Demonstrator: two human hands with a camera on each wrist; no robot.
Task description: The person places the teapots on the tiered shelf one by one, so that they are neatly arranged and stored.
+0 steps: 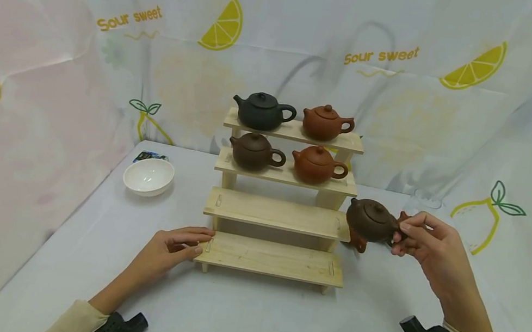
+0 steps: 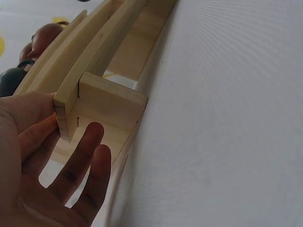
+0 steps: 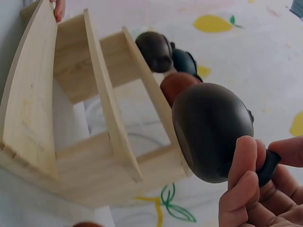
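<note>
My right hand (image 1: pixel 426 247) pinches the handle of a dark brown teapot (image 1: pixel 370 220), holding it in the air beside the right end of a wooden four-tier rack (image 1: pixel 270 257). In the right wrist view the teapot (image 3: pixel 210 132) shows its rounded underside. My left hand (image 1: pixel 170 251) grips the left end of the lowest board, fingers and thumb about its edge. A black teapot (image 1: pixel 261 112) and a reddish-brown teapot (image 1: pixel 324 123) stand on the top tier. Below them are a brown teapot (image 1: pixel 254 152) and an orange-brown teapot (image 1: pixel 316 166). The two lower tiers are bare.
Behind the held teapot, a reddish teapot (image 1: pixel 359 244) is mostly hidden on the white table. A white bowl (image 1: pixel 148 177) stands at the back left before a dark blue packet (image 1: pixel 150 156). Something clear (image 1: pixel 424 201) lies at the back right. Lemon-print cloth surrounds the table.
</note>
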